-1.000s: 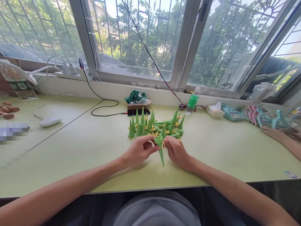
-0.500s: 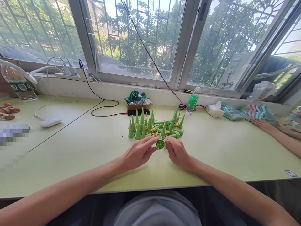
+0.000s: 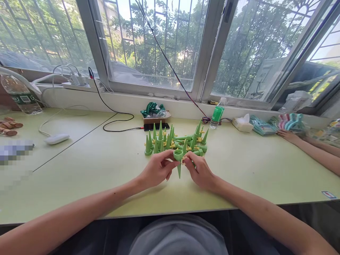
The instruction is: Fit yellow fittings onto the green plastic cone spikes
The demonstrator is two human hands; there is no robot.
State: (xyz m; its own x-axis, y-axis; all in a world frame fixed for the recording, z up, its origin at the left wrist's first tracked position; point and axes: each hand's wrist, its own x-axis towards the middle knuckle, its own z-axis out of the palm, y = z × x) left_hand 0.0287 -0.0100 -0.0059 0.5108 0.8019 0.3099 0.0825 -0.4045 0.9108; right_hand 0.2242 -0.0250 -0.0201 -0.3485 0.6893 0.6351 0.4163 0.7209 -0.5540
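Observation:
A green plastic watering spike (image 3: 179, 170) is held point down, its round threaded open end facing up toward me. My left hand (image 3: 156, 170) pinches it from the left, just below the collar. On the other side, the fingers of my right hand (image 3: 199, 171) are closed at the small yellow valve (image 3: 184, 160) on the spike's side; the fingers partly hide it. Just beyond both hands stand and lie several more green spikes (image 3: 160, 134) with yellow valves, some upright on their caps, others on their sides.
Behind the spikes lie a black phone (image 3: 156, 126) on a cable and a small box (image 3: 155, 115) with green plastic. A water bottle (image 3: 217, 113) and tissue pack (image 3: 243, 124) stand by the window. Another person's hand (image 3: 289, 136) touches pastel items at right. A white device (image 3: 57, 138) lies left.
The spike has tipped from pointing away from me to pointing down, its open end now upward. My left fingers have shifted lower around it. The other person's hand moved slightly left.

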